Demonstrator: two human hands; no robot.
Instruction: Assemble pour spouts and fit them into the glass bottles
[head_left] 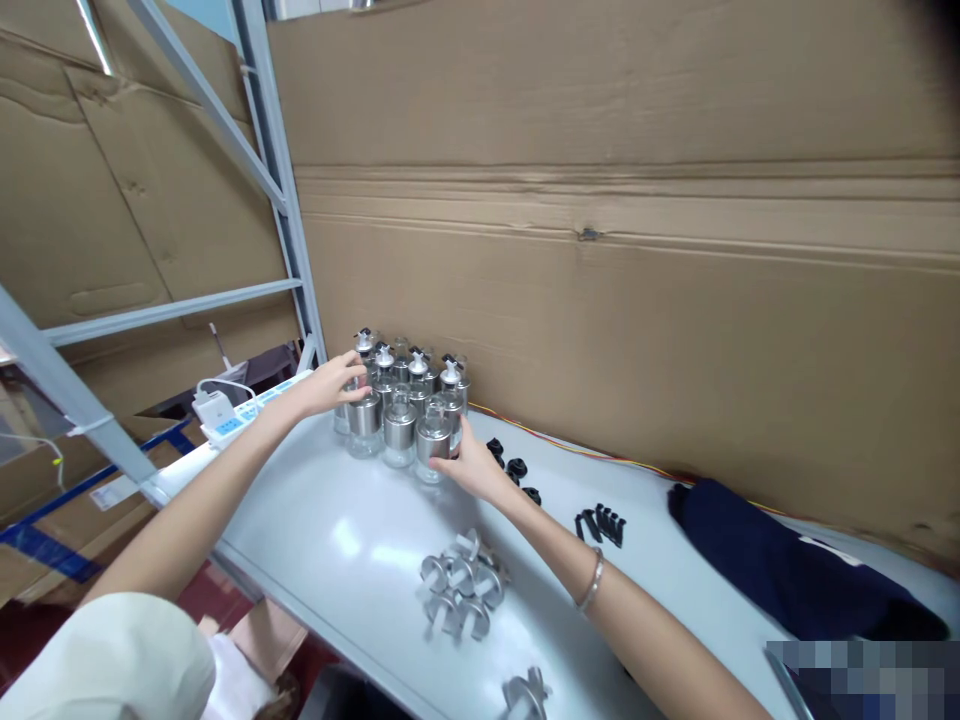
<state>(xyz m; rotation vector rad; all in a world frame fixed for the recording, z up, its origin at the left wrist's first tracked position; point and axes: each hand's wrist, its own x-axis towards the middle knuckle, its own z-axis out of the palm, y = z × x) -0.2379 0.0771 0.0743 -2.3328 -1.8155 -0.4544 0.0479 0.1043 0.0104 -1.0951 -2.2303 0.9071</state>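
Observation:
Several clear glass bottles with silvery metal bands stand upright in a tight group on the table (pixel 300 500). Those behind carry silver pump tops with black parts, such as the pump top (pixel 418 362). The front row shows bare glass necks. My left hand (pixel 334 385) curls around the upper part of the front left bottle (pixel 365 415). At the other end of the row, my right hand (pixel 474 462) has its thumb and fingers about the front right bottle (pixel 432 440). Between them stands the middle front bottle (pixel 400 430), touched by neither hand.
Silvery discs with stems (pixel 461 580) lie in a cluster near my right forearm, one more disc part (pixel 526 692) nearer. Black caps (pixel 516 468), slim black pieces (pixel 604 522) and dark blue cloth (pixel 772 555) lie right. Cardboard (pixel 600 330) backs the table; a power strip (pixel 232 422) edges its left.

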